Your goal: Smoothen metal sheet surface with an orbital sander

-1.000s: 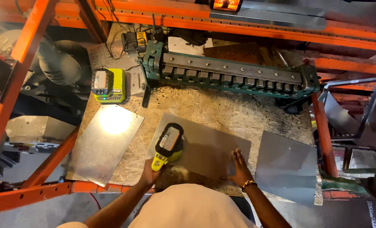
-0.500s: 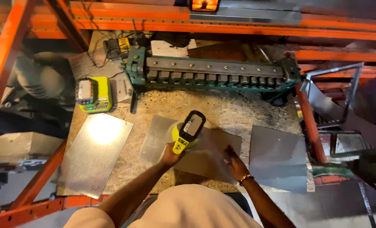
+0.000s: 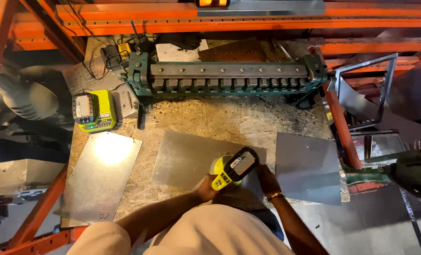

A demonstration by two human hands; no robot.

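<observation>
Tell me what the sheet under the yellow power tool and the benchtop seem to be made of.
The middle sheet looks like thin bare metal, perhaps galvanised steel: flat, dull grey, softly reflective. The benchtop looks like oriented strand board: tan, with visible pressed wood flakes, unfinished.

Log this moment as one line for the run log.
left hand: gripping yellow power tool | right hand: pressing middle metal sheet | bench: two more sheets, green bending machine, battery charger

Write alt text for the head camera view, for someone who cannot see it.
A person's left hand grips a yellow power tool over a metal sheet on a chipboard workbench, the right hand resting beside it. A green bending brake stands behind.
</observation>
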